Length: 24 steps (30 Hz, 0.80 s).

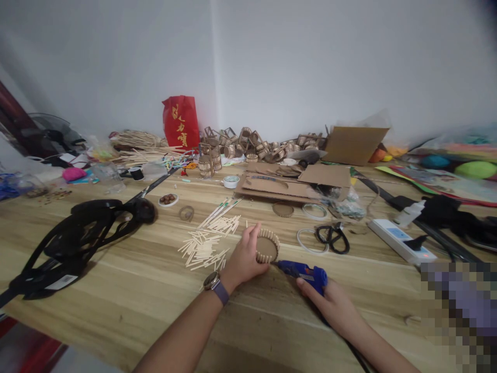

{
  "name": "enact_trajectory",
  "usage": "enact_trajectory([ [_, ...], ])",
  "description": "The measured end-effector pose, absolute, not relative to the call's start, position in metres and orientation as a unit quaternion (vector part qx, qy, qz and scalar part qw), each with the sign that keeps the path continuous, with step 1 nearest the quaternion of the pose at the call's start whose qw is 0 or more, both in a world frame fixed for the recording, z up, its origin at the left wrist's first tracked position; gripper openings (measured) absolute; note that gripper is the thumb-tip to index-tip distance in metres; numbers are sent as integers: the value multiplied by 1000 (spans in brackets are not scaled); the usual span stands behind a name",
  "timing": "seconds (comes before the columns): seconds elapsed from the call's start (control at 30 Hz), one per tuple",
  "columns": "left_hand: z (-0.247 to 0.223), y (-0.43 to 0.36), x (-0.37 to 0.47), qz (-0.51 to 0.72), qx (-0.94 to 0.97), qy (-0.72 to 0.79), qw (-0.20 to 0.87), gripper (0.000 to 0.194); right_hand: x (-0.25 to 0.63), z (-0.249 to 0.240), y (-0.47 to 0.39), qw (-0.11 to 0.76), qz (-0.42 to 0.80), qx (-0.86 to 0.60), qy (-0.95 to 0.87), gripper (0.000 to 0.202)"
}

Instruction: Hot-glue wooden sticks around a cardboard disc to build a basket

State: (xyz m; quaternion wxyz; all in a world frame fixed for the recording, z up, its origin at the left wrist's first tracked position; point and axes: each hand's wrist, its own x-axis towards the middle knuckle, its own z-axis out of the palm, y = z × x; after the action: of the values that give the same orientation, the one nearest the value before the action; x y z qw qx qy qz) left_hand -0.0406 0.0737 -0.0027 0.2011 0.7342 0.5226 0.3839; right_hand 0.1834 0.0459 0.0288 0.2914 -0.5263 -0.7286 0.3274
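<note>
My left hand (245, 257), a watch on its wrist, is closed around the near left side of a round cardboard piece (267, 247) edged with short wooden sticks. In my right hand (330, 298) is a blue glue gun (305, 274), its nozzle at the lower right rim of the round piece. Whether the nozzle touches the rim I cannot tell. Left of my left hand lies a loose pile of short wooden sticks (204, 248). Beyond the round piece rest a cardboard ring (282, 209) and a pale ring (315, 211).
A black strapped headset (93, 233) lies at the left. To the right are a coiled black cable (333, 238) and a white power strip (402, 241). Cardboard sheets (279, 189), small stick-sided pieces (248, 142) and a red bag (180, 122) stand toward the wall.
</note>
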Motion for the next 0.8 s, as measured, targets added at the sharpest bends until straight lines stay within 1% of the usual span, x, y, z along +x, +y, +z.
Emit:
enact_trajectory([
  [0.13,-3,74,-40,383,736,524,194,106,183,28,46,298,334,-525,-724,43],
  [0.3,-2,73,-40,386,733,522,201,107,183,28,46,275,333,-532,-728,48],
  [0.4,-1,73,-40,387,733,522,200,106,183,28,47,276,334,-529,-730,51],
  [0.8,0,72,-39,391,732,520,202,105,182,28,46,301,350,-505,-729,47],
])
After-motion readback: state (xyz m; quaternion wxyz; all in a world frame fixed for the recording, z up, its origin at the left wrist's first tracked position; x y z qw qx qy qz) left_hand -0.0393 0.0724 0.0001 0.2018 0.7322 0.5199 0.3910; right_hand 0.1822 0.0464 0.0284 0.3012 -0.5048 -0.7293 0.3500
